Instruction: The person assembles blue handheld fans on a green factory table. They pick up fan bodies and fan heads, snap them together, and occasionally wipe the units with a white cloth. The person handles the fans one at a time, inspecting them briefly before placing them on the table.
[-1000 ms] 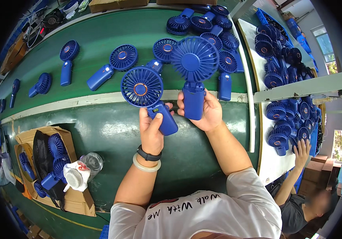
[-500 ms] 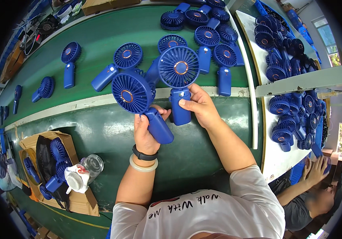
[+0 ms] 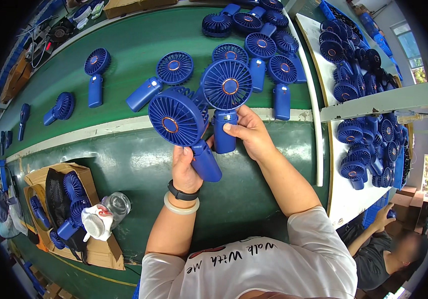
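Two blue handheld fans are up in front of me over the near green table. My left hand point(image 3: 186, 172) is wrapped round the handle of one handheld fan point(image 3: 175, 119), which leans to the left with its round grille facing up. In my right hand point(image 3: 250, 130) is the second handheld fan point(image 3: 226, 85), upright, pinched at the handle between thumb and fingers. A small lit spot shows near the top of that handle. The two fan heads sit close together, the left one slightly lower. Some fingers of my left hand are hidden behind the handle.
On the green conveyor belt point(image 3: 124, 37) beyond lie several more blue fans point(image 3: 174, 68). A white board point(image 3: 336, 184) on the right holds many fans. To the left, a cardboard box point(image 3: 97, 249) holds fans, beside a clear plastic jar point(image 3: 118, 205). A co-worker point(image 3: 388, 254) sits at lower right.
The fan in my left hand has shifted slightly right, and its head looks larger. Fans on the left part of the belt have moved right. The co-worker's hand is lower and farther left.
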### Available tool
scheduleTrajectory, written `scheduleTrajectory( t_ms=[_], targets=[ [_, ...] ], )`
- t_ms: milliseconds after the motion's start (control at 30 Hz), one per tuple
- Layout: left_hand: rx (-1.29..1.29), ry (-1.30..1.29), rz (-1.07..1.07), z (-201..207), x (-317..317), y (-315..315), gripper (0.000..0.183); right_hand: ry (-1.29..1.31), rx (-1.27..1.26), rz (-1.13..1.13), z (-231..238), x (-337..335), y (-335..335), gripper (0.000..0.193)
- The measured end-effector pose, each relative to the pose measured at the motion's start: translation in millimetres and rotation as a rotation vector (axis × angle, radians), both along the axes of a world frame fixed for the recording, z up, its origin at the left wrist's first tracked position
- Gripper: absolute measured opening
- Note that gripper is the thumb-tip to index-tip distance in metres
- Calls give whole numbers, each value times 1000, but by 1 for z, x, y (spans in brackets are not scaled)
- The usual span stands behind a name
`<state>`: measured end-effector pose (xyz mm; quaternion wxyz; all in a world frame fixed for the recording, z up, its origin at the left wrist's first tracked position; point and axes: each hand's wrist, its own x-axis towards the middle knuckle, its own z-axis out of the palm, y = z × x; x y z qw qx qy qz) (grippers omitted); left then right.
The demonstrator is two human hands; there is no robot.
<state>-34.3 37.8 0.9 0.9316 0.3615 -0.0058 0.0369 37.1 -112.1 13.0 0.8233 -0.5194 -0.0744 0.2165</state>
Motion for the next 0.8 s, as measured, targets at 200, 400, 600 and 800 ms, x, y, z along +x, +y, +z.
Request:
scheduleTrajectory(
  t_ms=[200, 400, 600, 800],
  targets=[
    [-49, -32, -7, -3, -3, -1, 67, -15, -46, 5, 13, -13, 8, 41],
    [32, -18, 14, 8, -4, -6, 66, -904, -1047, -245, 26, -11, -19, 49],
    [106, -15, -60, 7, -3, -6, 75, -492, -1677, -567, -1, 43, -87, 65],
    [31, -6, -70, 6, -1, -1, 85, 205, 456, -64, 29, 11, -88, 64]
  ],
)
